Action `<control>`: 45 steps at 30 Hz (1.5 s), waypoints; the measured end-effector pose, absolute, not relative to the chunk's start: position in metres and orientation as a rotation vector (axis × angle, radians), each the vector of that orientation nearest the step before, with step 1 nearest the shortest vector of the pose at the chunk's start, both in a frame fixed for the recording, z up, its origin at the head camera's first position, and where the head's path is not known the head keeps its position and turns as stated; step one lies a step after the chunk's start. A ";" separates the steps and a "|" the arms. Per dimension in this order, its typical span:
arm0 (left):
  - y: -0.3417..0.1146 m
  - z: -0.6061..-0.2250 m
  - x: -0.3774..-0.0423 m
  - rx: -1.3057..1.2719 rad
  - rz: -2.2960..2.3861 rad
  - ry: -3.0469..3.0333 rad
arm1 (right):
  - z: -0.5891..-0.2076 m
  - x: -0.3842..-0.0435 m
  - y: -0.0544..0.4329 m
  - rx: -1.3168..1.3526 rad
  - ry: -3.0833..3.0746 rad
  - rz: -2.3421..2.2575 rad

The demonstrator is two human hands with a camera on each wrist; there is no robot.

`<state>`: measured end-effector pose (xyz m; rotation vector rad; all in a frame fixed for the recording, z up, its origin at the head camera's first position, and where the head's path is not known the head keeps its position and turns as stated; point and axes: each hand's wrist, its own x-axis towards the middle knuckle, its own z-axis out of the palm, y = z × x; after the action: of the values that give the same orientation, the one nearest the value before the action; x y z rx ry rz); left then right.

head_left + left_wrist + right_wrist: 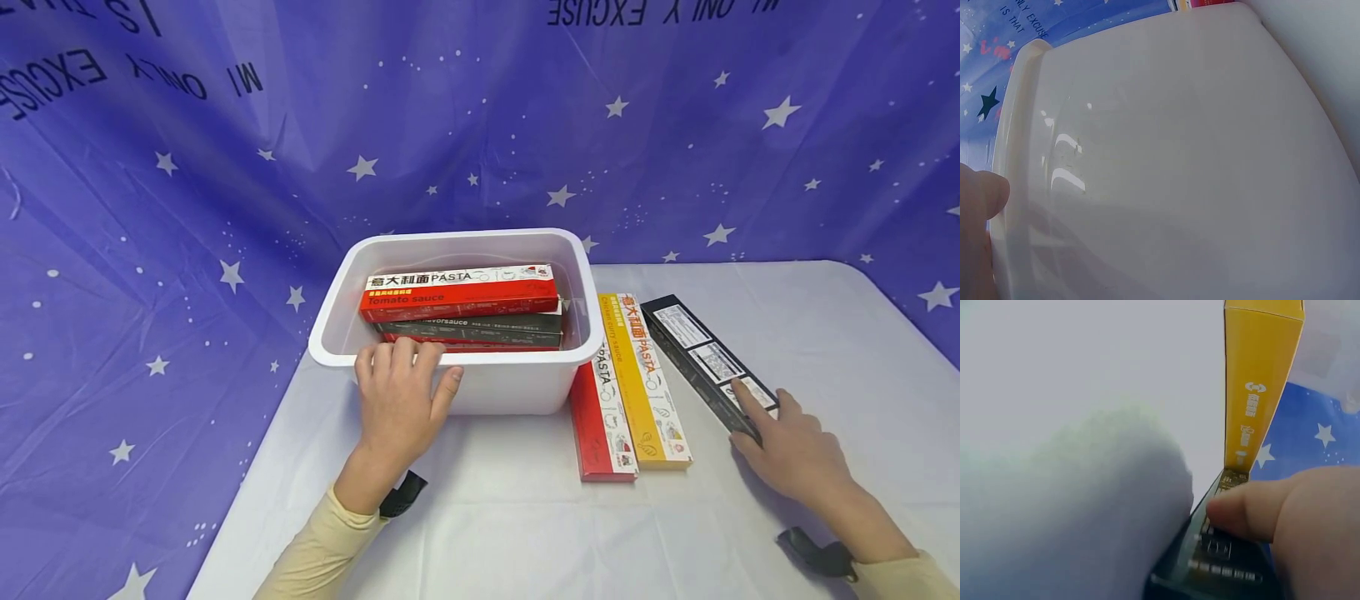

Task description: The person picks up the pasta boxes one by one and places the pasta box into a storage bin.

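A white plastic bin (pixel 480 385) stands on the table with several pasta boxes inside, a red tomato sauce box (pixel 461 293) lying on top of a dark box (pixel 495 327). My left hand (pixel 401 400) grips the bin's near rim, four fingers hooked over it and the thumb outside. On the right, my right hand (pixel 798 450) holds the near end of a black pasta box (pixel 693 354). Its thumb lies along the box's side in the right wrist view, and the index finger rests on the top face. Other fingers are partly hidden behind the box.
Right of the bin, a red pasta box (pixel 603 425) and a yellow chicken curry pasta box (pixel 645 392) lie side by side, close to the bin's wall. A purple star-printed cloth (pixel 480 125) hangs behind the white-covered table (pixel 510 517).
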<state>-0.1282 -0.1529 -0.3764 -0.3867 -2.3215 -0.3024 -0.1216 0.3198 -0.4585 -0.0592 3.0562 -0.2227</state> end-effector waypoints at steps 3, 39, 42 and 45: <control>-0.153 -0.377 -0.128 -0.385 -0.300 -2.321 | -0.460 -0.122 0.321 -0.059 3.093 -0.234; -0.152 -0.376 -0.128 -0.380 -0.309 -2.318 | -0.402 -0.150 0.326 -0.101 3.264 -0.186; -0.152 -0.376 -0.128 -0.377 -0.305 -2.320 | -0.383 -0.159 0.326 -0.116 3.272 -0.186; -0.152 -0.376 -0.128 -0.374 -0.303 -2.323 | -0.363 -0.168 0.324 -0.163 3.289 -0.195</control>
<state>-0.1282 -0.1522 -0.3757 -0.3741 -2.3228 -0.3029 -0.1684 0.3240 -0.3630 -0.1630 3.2886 -0.1952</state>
